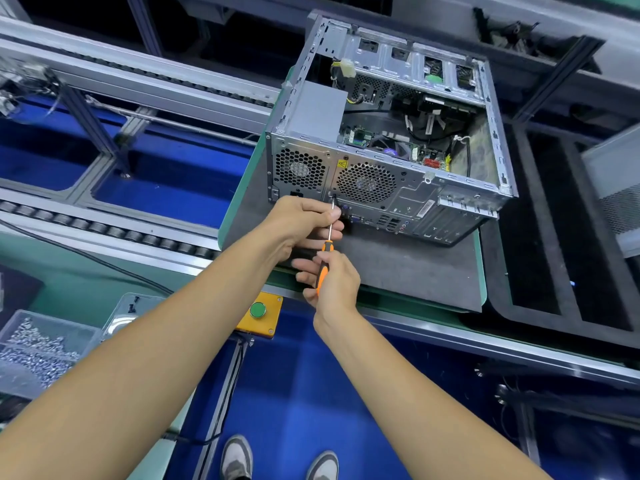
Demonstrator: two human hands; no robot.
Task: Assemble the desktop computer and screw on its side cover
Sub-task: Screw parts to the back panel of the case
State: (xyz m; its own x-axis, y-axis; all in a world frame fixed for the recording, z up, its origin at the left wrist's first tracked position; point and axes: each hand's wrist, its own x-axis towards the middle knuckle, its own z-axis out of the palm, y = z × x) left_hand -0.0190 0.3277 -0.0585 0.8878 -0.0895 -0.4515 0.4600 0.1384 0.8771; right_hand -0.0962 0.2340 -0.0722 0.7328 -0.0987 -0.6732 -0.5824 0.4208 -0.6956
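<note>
The desktop computer case [388, 133] lies on its side on a dark grey mat [398, 271] on the tabletop [482, 258], its open side facing up so the motherboard and cables show, its rear panel facing the person. The right hand [332, 278] is just in front of the case's rear panel, fingers curled round the orange-and-black handle of a screwdriver [327, 249]. The screwdriver's shaft slants up to the rear panel, its tip just below the large round fan grille [366, 182]. The left hand [304, 220], between the right hand and the case, pinches the shaft near the tip with thumb and fingers. A yellow box with a green button [259, 313] sits at the tabletop's near edge, below the hands. Far left of the case, a clear tray of screws [38, 348] is partly hidden by the left forearm.
</note>
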